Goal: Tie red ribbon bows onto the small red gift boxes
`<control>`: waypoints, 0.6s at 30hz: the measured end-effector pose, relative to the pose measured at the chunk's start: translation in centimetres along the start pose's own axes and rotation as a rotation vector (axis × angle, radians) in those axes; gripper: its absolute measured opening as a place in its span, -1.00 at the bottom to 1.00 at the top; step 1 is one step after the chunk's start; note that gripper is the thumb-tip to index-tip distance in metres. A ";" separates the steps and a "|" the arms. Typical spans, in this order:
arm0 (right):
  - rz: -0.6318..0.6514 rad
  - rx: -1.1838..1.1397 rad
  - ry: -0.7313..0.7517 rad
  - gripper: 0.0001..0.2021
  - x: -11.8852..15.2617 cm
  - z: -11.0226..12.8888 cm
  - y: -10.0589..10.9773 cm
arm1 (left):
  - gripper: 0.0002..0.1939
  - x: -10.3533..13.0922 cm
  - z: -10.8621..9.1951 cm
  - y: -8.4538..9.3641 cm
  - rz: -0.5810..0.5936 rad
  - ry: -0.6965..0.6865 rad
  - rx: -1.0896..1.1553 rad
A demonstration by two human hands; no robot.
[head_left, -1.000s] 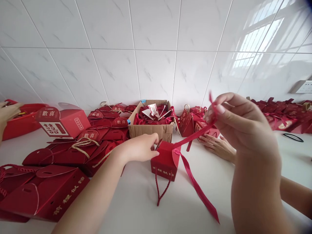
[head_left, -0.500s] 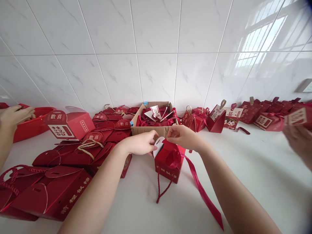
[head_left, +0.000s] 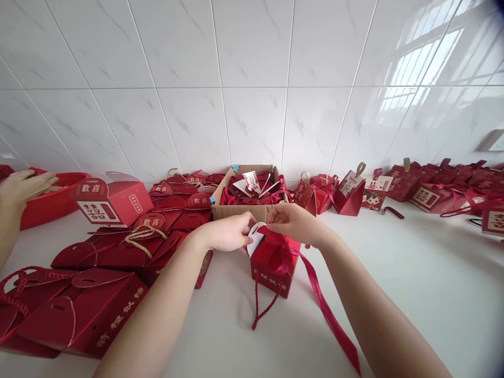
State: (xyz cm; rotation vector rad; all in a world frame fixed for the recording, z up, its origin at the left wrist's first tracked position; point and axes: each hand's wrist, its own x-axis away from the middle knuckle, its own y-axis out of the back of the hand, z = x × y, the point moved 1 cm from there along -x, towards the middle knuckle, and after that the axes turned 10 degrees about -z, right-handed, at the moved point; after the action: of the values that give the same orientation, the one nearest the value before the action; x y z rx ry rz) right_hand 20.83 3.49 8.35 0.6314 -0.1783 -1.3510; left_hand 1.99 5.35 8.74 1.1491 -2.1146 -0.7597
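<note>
A small red box [head_left: 271, 273] with gold characters stands on the white table in front of me, its top flaps partly raised. My left hand [head_left: 232, 231] pinches the white-backed flap [head_left: 255, 239] at the box's left side. My right hand [head_left: 290, 222] has its fingers closed on the red flap at the top. A dark red ribbon [head_left: 321, 296] runs from a loop over the box down to the right across the table. A twisted red cord [head_left: 256, 317] hangs from the box's front onto the table.
An open cardboard box [head_left: 244, 211] with red items stands behind my hands. Many closed red boxes [head_left: 82, 310] crowd the left, beside a red basin [head_left: 51, 208] with another person's hand over it. More gift boxes [head_left: 350, 194] line the wall at right.
My hands have barely shifted; the red flap at the right hand leans a little further left. The other person's hand and the box it held at the far right have parted; the hand is gone.
</note>
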 end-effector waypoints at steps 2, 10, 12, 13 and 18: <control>-0.006 0.000 0.008 -0.95 -0.1 0.0 0.0 | -0.65 0.0 0.0 0.0 -0.003 0.005 -0.009; 0.000 -0.046 -0.001 -0.95 0.0 0.0 0.0 | -0.69 0.1 -0.1 0.0 -0.010 -0.007 -0.025; -0.001 -0.035 -0.006 -0.94 0.0 -0.1 -0.2 | -0.67 0.2 -0.2 0.0 -0.014 0.000 -0.030; -0.007 -0.025 -0.016 -0.94 0.0 -0.2 -0.3 | -0.66 0.2 -0.2 0.0 -0.015 0.003 -0.030; -0.038 -0.004 -0.098 -0.90 -0.1 -0.4 -1.0 | -0.64 0.2 -0.2 0.0 -0.005 -0.007 -0.025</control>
State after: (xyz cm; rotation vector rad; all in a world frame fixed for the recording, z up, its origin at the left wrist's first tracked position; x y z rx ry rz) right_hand 20.18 3.65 7.56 0.5677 -0.2438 -1.4202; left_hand 2.07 5.17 8.86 1.1410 -2.1031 -0.7917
